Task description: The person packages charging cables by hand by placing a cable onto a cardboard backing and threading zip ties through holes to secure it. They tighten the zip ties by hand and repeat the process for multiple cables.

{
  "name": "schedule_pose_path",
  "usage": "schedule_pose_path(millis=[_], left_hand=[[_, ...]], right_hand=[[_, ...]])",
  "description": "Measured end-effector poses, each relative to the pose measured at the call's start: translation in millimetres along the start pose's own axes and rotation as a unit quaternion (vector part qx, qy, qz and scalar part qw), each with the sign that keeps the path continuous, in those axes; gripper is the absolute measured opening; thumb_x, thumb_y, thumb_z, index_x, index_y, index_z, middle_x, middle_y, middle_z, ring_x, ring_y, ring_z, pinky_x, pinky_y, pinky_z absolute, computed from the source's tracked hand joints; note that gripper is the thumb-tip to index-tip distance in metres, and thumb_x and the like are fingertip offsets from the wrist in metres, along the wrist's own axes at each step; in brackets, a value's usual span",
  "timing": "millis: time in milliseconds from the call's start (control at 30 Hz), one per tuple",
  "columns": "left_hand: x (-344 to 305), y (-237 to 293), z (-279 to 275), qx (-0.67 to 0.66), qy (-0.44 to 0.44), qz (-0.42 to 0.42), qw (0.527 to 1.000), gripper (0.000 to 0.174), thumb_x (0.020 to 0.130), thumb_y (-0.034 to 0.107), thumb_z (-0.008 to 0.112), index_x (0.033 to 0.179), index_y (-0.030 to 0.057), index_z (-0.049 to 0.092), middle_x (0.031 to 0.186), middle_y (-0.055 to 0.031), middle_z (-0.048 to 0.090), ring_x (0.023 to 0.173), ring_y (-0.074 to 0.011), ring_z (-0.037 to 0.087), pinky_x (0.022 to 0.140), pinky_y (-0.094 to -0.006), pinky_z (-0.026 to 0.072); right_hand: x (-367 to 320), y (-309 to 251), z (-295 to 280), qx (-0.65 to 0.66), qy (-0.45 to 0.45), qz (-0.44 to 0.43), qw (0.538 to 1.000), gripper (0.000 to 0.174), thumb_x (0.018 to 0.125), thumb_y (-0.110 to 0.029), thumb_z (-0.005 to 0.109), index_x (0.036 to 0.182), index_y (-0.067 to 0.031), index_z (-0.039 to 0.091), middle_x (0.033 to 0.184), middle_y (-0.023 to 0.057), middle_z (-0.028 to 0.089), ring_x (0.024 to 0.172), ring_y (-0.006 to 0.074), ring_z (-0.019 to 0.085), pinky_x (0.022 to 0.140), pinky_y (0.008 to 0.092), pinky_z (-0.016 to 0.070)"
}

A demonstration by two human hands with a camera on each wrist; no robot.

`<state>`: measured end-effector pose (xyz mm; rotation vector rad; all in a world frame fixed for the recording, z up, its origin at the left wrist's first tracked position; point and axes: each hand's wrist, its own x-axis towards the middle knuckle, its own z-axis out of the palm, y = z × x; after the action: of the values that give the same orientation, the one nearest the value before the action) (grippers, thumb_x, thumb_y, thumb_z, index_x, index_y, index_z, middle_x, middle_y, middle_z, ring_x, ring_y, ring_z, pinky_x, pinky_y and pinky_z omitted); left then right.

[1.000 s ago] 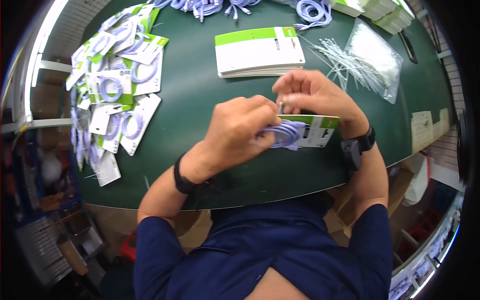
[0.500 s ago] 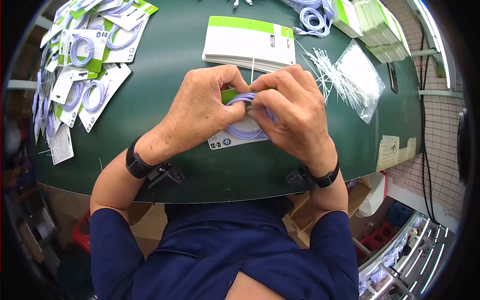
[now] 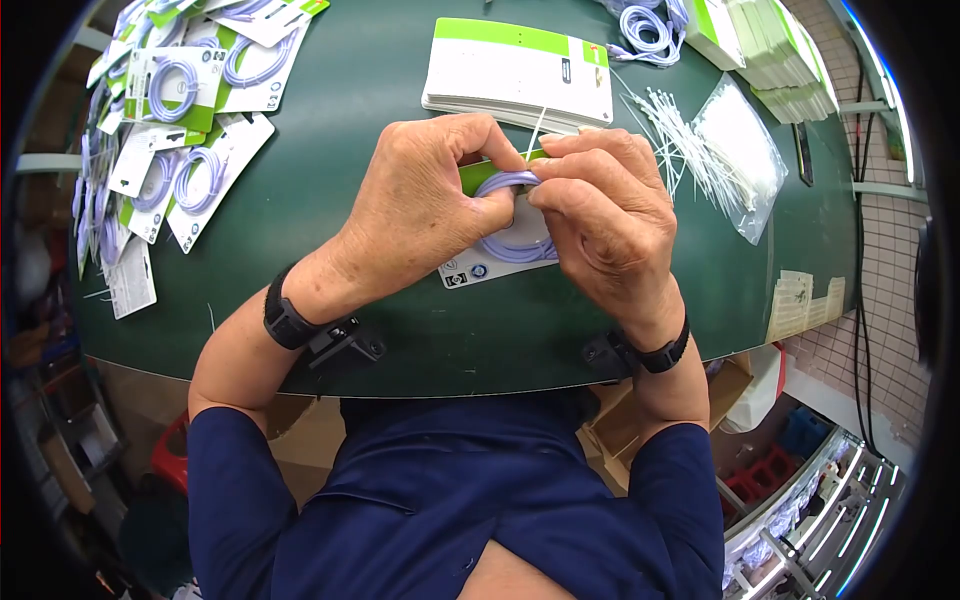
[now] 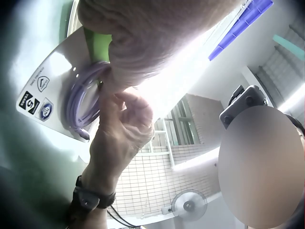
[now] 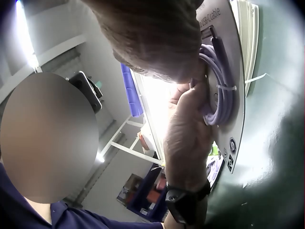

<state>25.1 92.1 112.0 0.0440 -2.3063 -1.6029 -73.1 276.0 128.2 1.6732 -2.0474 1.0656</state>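
A coiled lilac USB-C cable (image 3: 512, 250) lies against a white and green packaging card (image 3: 458, 276) held above the green table. My left hand (image 3: 425, 195) pinches the coil and card at the upper edge, its thumb inside the coil. From the fingertips a thin white cable tie (image 3: 536, 132) sticks up. My right hand (image 3: 615, 215) meets the left there, thumb and index finger pinching the tie at the coil's top; its pinch point is partly hidden. In the right wrist view a white tie band (image 5: 226, 88) goes round the coil (image 5: 220, 102).
A stack of blank cards (image 3: 515, 75) lies just beyond the hands. Loose white cable ties (image 3: 690, 150) and a clear plastic bag (image 3: 745, 165) are at the right. Carded cables (image 3: 175, 90) are heaped on the left. More card stacks (image 3: 765, 50) and a cable coil (image 3: 648, 38) lie at the back.
The card has turned and moved left from a second ago, and both hands have come together at the coil's top. Since half a second ago, the upright tie leans more to the right.
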Motion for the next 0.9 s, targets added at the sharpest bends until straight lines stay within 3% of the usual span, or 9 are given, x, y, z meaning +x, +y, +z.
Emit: schedule_pose_path(millis=[233,333,433,567,900], left_hand=[[2,0,-1,-0.006,0.015,0.030,0.999,0.014,0.077,0.002,0.073,0.091,-0.0015,0.075,0.079,-0.0125,0.074,0.066,-0.0133,0.065,0.063,-0.0293,0.0522],[1,1,-1,0.017,-0.004,-0.004,1.000,0.015,0.076,0.001,0.072,0.091,-0.0018,0.075,0.079,-0.0125,0.074,0.065,-0.0141,0.064,0.063,-0.0302,0.0520],[0,0,1,0.011,-0.014,-0.017,1.000,0.015,0.076,0.001,0.071,0.091,-0.0022,0.074,0.078,-0.0122,0.074,0.065,-0.0148,0.064,0.063,-0.0310,0.0521],[-1,7,1,0.038,-0.044,-0.034,0.998,0.016,0.075,0.001,0.070,0.090,-0.0026,0.074,0.078,-0.0119,0.074,0.064,-0.0160,0.063,0.063,-0.0323,0.0521],[-1,-5,4,-0.007,-0.053,-0.024,0.998,0.016,0.076,0.002,0.068,0.090,-0.0040,0.071,0.079,-0.0129,0.072,0.068,-0.0181,0.063,0.068,-0.0337,0.0534]], right_hand=[[0,4,0,-0.003,0.020,-0.033,0.999,0.023,0.073,0.008,0.082,0.088,-0.0061,0.071,0.093,0.0056,0.075,0.098,0.0278,0.073,0.089,0.0417,0.0555],[2,4,-2,-0.002,0.009,-0.021,1.000,0.024,0.074,0.007,0.083,0.092,-0.0055,0.071,0.093,0.0060,0.074,0.099,0.0277,0.073,0.086,0.0397,0.0565],[6,1,-8,0.061,-0.047,0.085,0.993,0.022,0.080,0.002,0.082,0.099,-0.0031,0.072,0.092,0.0082,0.074,0.094,0.0267,0.074,0.078,0.0356,0.0574],[7,7,-4,0.052,-0.008,0.138,0.989,0.021,0.086,-0.003,0.081,0.105,-0.0005,0.072,0.092,0.0102,0.074,0.086,0.0246,0.074,0.073,0.0324,0.0568],[7,8,-7,0.115,-0.102,0.172,0.973,0.015,0.088,-0.002,0.080,0.101,0.0006,0.073,0.092,0.0096,0.074,0.077,0.0211,0.071,0.070,0.0309,0.0559]])
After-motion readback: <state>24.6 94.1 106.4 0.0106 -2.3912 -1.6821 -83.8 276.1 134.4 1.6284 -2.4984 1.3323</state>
